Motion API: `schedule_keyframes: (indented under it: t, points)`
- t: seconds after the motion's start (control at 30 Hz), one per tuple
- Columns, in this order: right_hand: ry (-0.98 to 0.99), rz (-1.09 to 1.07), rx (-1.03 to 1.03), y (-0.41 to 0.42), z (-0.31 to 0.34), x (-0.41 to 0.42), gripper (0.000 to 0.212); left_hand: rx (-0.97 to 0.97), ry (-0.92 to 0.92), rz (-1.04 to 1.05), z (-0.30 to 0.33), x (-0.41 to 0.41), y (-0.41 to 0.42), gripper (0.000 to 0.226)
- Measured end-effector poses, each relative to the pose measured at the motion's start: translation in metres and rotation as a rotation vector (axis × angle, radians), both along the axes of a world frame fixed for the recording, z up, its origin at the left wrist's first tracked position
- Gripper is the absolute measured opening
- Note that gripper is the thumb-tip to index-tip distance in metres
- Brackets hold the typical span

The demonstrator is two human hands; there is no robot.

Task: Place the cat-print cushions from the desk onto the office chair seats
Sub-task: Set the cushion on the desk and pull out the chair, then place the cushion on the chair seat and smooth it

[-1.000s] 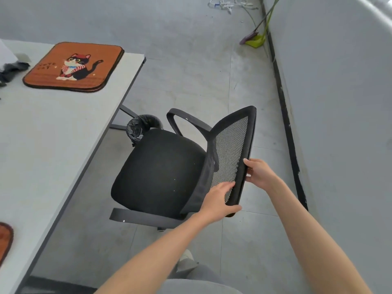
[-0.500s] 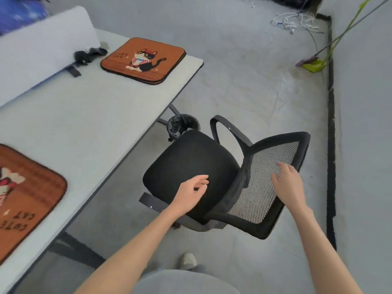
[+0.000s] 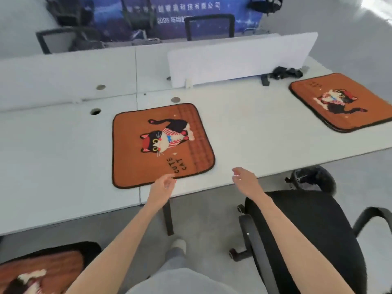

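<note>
- Cat-print cushion (image 3: 161, 145), orange with dark edging and "CUTE CAT" lettering, lies flat on the white bench (image 3: 244, 128), near its front edge.
- Second cushion (image 3: 339, 101) lies flat at the bench's far right end, well apart from the first.
- Third cushion (image 3: 40, 270) sits on a chair seat at lower left, partly cut off by the frame.
- Left hand (image 3: 162, 185): grip open, fingers loosely curled, fingertips at the near edge of the middle cushion; contact cannot be told.
- Right hand (image 3: 244, 179): grip open and empty, over the bench's front edge, apart from the cushion.
- Black office chair (image 3: 314, 234) at lower right, seat bare, armrest showing.
- White divider panel (image 3: 239, 58) stands along the bench's back; a dark crumpled item (image 3: 286, 73) lies beside it.
- Floor (image 3: 212, 209) grey; a blue banner (image 3: 169, 15) with white lettering and more chairs beyond.
</note>
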State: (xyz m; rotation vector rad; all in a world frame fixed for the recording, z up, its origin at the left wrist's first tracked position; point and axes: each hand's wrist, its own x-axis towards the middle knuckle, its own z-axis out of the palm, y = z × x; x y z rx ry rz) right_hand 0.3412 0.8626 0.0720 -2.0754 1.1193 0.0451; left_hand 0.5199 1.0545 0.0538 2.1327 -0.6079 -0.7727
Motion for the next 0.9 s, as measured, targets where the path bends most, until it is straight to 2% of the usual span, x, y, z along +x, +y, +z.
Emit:
schedule_keyframes:
  t: [0.13,0.27,0.43,0.53,0.63,0.77,0.9]
  points:
    - [0.011,0.055,0.017,-0.009,-0.009,0.1,0.041,0.09,-0.106,0.227,-0.005,0.087,0.023,0.031]
    - [0.131,-0.03,-0.026,-0.026,-0.03,0.164,0.045,0.166,-0.099,0.382,-0.011,0.161,0.037,0.04]
    - [0.259,-0.272,-0.067,-0.034,-0.041,0.199,0.046,0.214,0.058,0.483,-0.023,0.214,0.033,0.06]
    - [0.31,-0.328,-0.068,-0.042,-0.046,0.205,0.046,0.207,0.14,0.535,-0.028,0.23,0.023,0.065]
    - [0.271,-0.347,-0.037,-0.052,-0.049,0.201,0.046,0.166,0.156,0.586,-0.029,0.238,0.012,0.065]
    - [0.142,-0.308,0.071,-0.057,-0.043,0.181,0.036,0.138,0.075,0.446,-0.025,0.238,-0.011,0.055]
    - [0.053,-0.417,0.135,-0.053,-0.035,0.123,0.029,0.081,-0.039,0.269,-0.007,0.22,-0.059,0.032]
